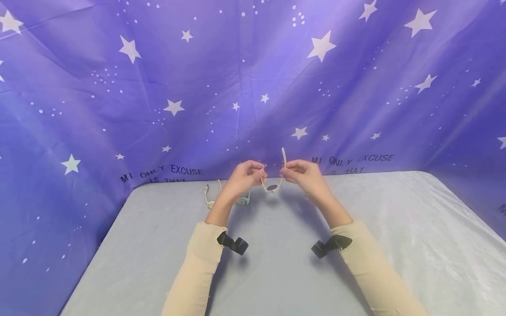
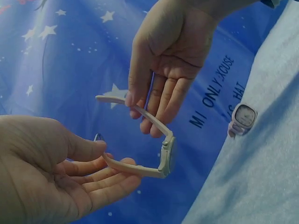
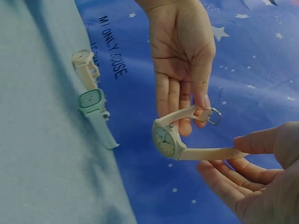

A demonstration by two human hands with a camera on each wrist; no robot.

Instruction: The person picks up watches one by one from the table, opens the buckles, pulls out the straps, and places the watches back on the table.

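Note:
A cream wristwatch [image 1: 272, 188] with a round dial hangs unfastened between both hands, above the table's far edge, its strap bent into a U. My left hand [image 1: 245, 177] pinches the buckle end of the strap between thumb and fingers; the metal buckle [image 3: 215, 116] sticks out past the fingertips in the right wrist view. The strap's other end, with holes in it, is pinched by my right hand [image 1: 306, 173]. In the right wrist view the dial [image 3: 165, 141] faces the camera, while the left wrist view shows the watch case [image 2: 169, 157] from its side.
Left of the held watch, a green square-faced watch [image 3: 91, 99] and another cream round watch [image 3: 81, 57] lie on the cloth-covered table [image 1: 276, 263]. A pinkish square-faced watch [image 2: 244, 116] lies near the table edge. A purple star-printed curtain [image 1: 253, 87] hangs behind.

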